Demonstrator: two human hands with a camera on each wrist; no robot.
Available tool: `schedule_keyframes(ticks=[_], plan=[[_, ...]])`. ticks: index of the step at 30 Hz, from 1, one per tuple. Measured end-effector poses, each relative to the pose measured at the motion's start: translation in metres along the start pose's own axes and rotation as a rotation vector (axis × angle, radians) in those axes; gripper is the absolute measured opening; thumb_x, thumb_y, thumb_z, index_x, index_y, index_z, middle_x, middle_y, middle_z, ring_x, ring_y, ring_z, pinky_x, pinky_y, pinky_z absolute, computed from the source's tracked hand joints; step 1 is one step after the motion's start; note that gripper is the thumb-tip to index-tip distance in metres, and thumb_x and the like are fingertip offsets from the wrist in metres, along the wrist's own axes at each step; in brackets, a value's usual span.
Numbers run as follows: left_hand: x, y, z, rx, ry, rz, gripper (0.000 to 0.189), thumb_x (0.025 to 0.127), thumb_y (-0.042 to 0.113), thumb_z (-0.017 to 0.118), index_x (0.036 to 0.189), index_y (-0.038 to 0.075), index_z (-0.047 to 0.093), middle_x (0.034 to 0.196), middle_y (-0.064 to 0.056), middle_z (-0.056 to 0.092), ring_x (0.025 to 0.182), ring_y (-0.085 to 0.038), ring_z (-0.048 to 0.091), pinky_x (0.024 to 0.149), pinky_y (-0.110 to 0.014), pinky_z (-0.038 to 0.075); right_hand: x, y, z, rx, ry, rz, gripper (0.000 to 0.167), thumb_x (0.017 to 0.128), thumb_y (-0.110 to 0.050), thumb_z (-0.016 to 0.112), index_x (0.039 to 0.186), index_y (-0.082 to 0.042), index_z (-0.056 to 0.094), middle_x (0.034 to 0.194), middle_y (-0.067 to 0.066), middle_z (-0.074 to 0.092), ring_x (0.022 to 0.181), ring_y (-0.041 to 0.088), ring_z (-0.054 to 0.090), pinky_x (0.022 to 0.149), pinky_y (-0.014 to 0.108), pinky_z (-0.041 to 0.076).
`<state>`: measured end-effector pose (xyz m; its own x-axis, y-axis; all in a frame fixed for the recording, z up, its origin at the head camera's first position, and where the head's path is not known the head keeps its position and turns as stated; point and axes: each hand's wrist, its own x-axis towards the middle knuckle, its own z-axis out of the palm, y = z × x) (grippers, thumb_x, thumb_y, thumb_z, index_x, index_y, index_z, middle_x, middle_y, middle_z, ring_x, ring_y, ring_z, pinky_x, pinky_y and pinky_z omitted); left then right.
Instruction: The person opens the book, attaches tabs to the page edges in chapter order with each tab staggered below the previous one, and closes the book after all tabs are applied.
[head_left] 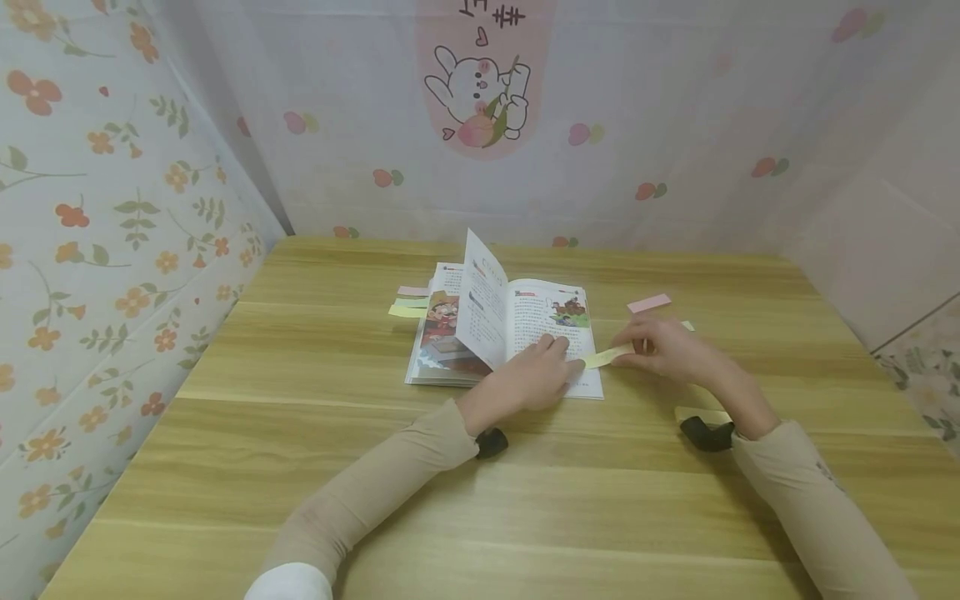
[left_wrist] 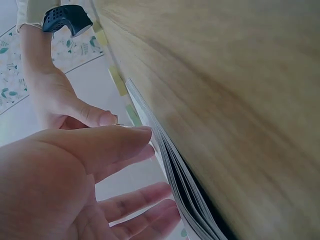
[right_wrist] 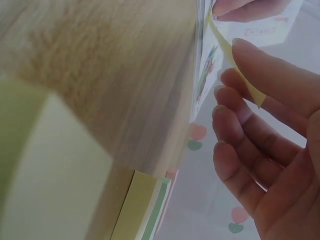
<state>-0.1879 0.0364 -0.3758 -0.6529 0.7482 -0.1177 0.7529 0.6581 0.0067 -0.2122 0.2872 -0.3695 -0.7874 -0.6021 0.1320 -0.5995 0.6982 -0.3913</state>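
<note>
An illustrated book [head_left: 525,333] lies spread on the wooden table, one page [head_left: 483,296] standing partly upright. My left hand [head_left: 536,375] rests over the lower right page, its thumb and forefinger pinching one end of a yellow sticky strip [head_left: 606,357]. At the book's right edge my right hand [head_left: 667,346] pinches the strip's other end between thumb and forefinger. The right wrist view shows the yellow strip [right_wrist: 227,47] slightly bent between both hands, the right hand's other fingers loosely curved. Pink, green and yellow tabs [head_left: 407,312] stick out from the book's left side.
A pink sticky strip [head_left: 648,303] lies beyond the right hand. Below the right wrist is a yellow sticky piece [head_left: 684,413], partly hidden by a black wrist device [head_left: 707,433]. A patterned cloth [head_left: 337,142] hangs behind the table [head_left: 300,333].
</note>
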Motion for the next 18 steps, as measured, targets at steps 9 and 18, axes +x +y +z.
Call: schedule_keyframes(ticks=[9, 18], plan=[[-0.002, 0.002, -0.001, 0.024, -0.026, -0.003, 0.041, 0.108, 0.027, 0.046, 0.149, 0.025, 0.049, 0.139, -0.013, 0.047, 0.122, -0.026, 0.045, 0.103, -0.034, 0.044, 0.0, 0.001, 0.0, -0.001, -0.033, 0.034, 0.017, 0.083, -0.018, 0.085, 0.098, -0.013, 0.077, 0.081, -0.01, 0.058, 0.07, 0.011, 0.05, 0.061, 0.026, 0.046], [-0.001, 0.001, 0.003, 0.033, -0.03, -0.001, 0.043, 0.109, 0.026, 0.043, 0.152, 0.026, 0.047, 0.144, -0.014, 0.045, 0.126, -0.027, 0.044, 0.106, -0.035, 0.043, -0.002, -0.012, 0.001, -0.064, -0.088, 0.035, 0.031, 0.091, -0.015, 0.076, 0.119, -0.001, 0.074, 0.098, 0.006, 0.059, 0.08, 0.017, 0.053, 0.068, 0.033, 0.049]])
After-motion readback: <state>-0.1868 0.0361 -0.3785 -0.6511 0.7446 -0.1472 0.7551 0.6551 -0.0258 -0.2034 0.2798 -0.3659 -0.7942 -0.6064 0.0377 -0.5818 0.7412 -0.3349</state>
